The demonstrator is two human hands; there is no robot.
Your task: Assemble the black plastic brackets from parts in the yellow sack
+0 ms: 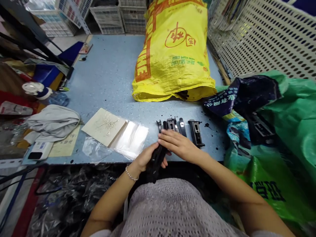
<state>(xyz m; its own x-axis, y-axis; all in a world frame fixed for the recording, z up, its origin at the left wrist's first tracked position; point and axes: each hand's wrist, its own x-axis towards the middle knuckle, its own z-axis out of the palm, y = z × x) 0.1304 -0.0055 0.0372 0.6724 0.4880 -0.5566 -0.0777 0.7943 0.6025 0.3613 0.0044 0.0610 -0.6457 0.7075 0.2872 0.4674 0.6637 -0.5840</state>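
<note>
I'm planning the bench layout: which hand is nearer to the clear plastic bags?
Left. The left hand, holding a black part, is just right of the clear plastic bags. The right hand, fingers over that part, is farther right.

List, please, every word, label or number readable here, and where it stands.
"HE", end of sideways red lettering: yellow bag.
"有限公", white: dark blue bag.
Too blurred or small: the yellow bag's green print, characters on green bag, handwriting on paper, white label.
</note>
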